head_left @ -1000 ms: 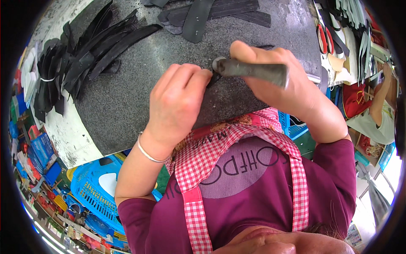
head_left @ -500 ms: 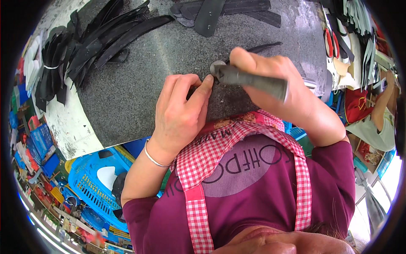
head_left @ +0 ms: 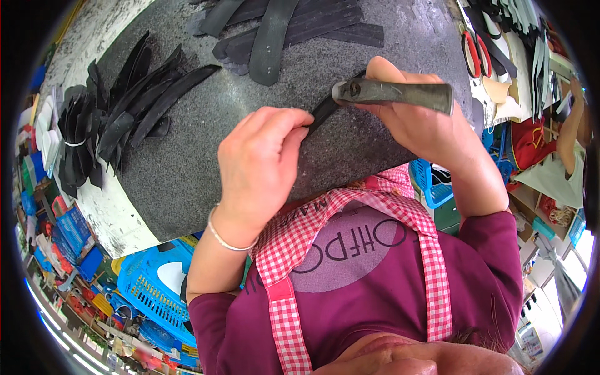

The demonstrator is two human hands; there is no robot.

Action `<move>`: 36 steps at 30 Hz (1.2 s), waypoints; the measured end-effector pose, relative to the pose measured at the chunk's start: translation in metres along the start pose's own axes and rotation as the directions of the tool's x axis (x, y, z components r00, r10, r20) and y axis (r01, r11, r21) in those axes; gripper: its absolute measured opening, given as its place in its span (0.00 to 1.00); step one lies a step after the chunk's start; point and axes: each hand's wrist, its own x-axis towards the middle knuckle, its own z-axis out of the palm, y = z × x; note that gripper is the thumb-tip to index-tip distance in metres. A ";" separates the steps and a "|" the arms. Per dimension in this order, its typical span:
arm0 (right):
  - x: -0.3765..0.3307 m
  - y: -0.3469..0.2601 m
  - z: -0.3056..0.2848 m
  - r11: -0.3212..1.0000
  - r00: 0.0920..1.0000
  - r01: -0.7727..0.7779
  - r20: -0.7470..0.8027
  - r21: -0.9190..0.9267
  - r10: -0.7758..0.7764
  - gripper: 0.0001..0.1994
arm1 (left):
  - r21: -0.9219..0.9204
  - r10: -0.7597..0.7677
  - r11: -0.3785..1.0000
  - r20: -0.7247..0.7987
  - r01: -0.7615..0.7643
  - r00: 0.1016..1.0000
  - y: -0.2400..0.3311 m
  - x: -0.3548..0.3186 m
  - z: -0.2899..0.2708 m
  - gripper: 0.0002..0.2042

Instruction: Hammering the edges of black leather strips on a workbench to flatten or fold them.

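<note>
On a dark, speckled work slab (head_left: 187,187) lies a narrow black strip (head_left: 323,112), running slantwise between my hands. Its near end is pinched between the thumb and fingertips of my left hand (head_left: 259,156). My right hand (head_left: 419,128) is closed round a worn metal hammer (head_left: 400,95). The rounded end of that hammer is over or against the strip, just right of my left fingertips; whether it touches cannot be told. The strip's far part passes behind the hammer and my right fingers.
A tied bundle of black strips (head_left: 75,137) lies at the left, with loose strips (head_left: 156,100) beside it. More flat black pieces (head_left: 300,37) are piled at the back. Red-handled scissors (head_left: 478,56) lie far right. Blue baskets (head_left: 156,287) stand below the slab's edge. Another person's arm (head_left: 567,125) shows at right.
The view has shifted slightly. The hammer has turned and moved right, away from my left fingertips, exposing more of the strip. My left hand still pinches the strip.
</note>
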 end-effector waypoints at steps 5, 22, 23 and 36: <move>0.025 0.026 -0.015 0.999 0.991 0.038 -0.127 0.036 -0.033 0.10 | -0.028 -0.282 0.959 -0.082 0.281 0.956 -0.022 -0.008 -0.109 0.06; 0.078 0.010 -0.004 0.999 0.987 -0.038 -0.157 -0.010 0.036 0.08 | 0.543 0.320 0.813 -0.114 -0.211 0.940 -0.020 0.109 -0.026 0.09; 0.078 0.011 -0.003 0.999 0.987 -0.031 -0.160 -0.012 0.029 0.08 | 0.547 0.323 0.811 -0.120 -0.209 0.939 -0.014 0.108 -0.023 0.09; 0.085 0.041 0.007 0.997 0.978 -0.031 -0.207 -0.077 0.015 0.12 | -0.191 -0.019 0.976 0.397 0.103 0.918 0.025 0.045 -0.078 0.11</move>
